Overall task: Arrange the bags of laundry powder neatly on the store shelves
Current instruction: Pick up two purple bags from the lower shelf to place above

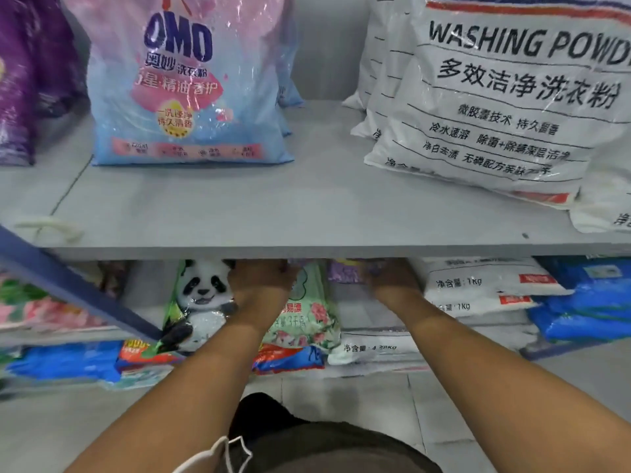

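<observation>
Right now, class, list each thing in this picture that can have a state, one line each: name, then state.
OMO bag: upright, upper shelf.
Washing powder bag: leaning back.
Panda bag: upright, lower shelf.
Floral bag: upright, top hidden.
Left hand: reaching under shelf, grip hidden.
Right hand: likewise.

Pink-and-blue OMO bag [191,87], white black-lettered washing powder bag [495,107], purple bag [20,80], grey shelf [273,213].

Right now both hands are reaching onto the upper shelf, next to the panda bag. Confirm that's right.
Not quite. The head view shows the left hand and right hand reaching onto the lower shelf, under the upper shelf; the panda bag does sit beside them.
</observation>
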